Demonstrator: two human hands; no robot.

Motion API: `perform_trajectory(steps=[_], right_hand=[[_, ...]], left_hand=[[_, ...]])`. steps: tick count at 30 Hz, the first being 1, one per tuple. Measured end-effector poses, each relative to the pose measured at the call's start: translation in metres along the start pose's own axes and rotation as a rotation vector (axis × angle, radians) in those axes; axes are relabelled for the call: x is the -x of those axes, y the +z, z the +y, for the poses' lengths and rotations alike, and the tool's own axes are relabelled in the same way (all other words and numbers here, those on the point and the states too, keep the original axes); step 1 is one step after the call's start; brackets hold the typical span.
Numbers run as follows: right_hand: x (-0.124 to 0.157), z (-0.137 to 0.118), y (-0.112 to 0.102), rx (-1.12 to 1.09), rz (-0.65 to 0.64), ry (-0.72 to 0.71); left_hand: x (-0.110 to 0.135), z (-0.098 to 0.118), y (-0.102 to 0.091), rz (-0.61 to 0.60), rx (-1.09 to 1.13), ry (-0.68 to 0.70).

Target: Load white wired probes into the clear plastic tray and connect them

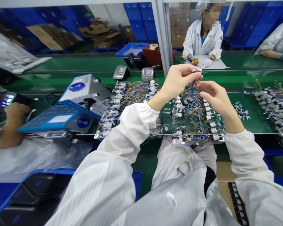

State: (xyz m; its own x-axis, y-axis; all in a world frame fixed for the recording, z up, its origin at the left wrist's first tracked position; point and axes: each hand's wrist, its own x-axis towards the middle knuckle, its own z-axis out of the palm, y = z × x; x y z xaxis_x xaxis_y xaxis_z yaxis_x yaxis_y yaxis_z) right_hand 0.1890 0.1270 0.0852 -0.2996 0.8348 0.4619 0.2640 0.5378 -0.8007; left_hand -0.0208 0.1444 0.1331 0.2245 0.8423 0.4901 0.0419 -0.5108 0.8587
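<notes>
your left hand (178, 84) pinches a small white plug (197, 71) in its fingertips, with thin wires (192, 86) hanging from it. your right hand (214, 97) is half closed just below (whether it grips the wires is too small to tell). beneath sits a clear tray (198, 125) of wired plugs on the green counter (250, 116), with full trays (132, 103) on either side. how many plugs are finished, you cannot tell.

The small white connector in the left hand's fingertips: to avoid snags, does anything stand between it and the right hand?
Nothing visible does. The white connector sits at the fingertips of the left hand, and only its blue wires hang in the gap to the right hand.
</notes>
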Motion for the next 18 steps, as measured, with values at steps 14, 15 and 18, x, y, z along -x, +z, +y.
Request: perform_trajectory(steps=[14,15,18], right_hand=[[-0.013,-0.038,-0.016,-0.238,0.405,-0.164],[-0.015,-0.039,-0.015,-0.200,0.340,-0.150],[-0.024,-0.035,-0.002,-0.107,0.034,-0.037]], left_hand=[[0.003,0.009,0.006,0.089,-0.064,0.076],[0.003,0.008,0.007,0.062,-0.062,0.065],[0.000,0.000,0.013,-0.052,-0.093,0.019]])
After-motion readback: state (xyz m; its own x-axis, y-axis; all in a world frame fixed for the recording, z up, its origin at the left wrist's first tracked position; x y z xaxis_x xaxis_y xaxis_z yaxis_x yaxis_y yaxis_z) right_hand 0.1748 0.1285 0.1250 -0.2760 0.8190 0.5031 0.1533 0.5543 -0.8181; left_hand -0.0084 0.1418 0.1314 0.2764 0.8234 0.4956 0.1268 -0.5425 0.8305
